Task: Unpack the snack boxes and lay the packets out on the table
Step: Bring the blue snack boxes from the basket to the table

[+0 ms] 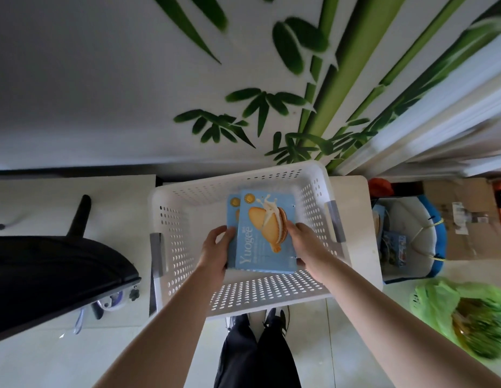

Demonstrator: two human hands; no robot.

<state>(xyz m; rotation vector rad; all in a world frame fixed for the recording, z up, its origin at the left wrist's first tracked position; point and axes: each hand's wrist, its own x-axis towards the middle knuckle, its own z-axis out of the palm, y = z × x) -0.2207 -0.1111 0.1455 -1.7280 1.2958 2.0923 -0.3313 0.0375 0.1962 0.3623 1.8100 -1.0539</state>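
Two light-blue snack boxes are stacked inside a white perforated basket point(173, 236). The top box point(264, 233) shows a sandwich biscuit picture and the word Yuogee. The lower box point(232, 217) peeks out along the left side. My left hand point(215, 247) grips the left edges of the boxes, thumb on top. My right hand point(302, 245) grips the right edge of the top box. Both boxes are closed and no packets show.
The basket stands on a small white table point(358, 197) against a wall with bamboo pictures. A black lamp shade point(53, 278) sits on a white table at left. Right of the basket are a bin with blue boxes point(395, 245), cardboard point(465, 217) and a green bag point(468, 312).
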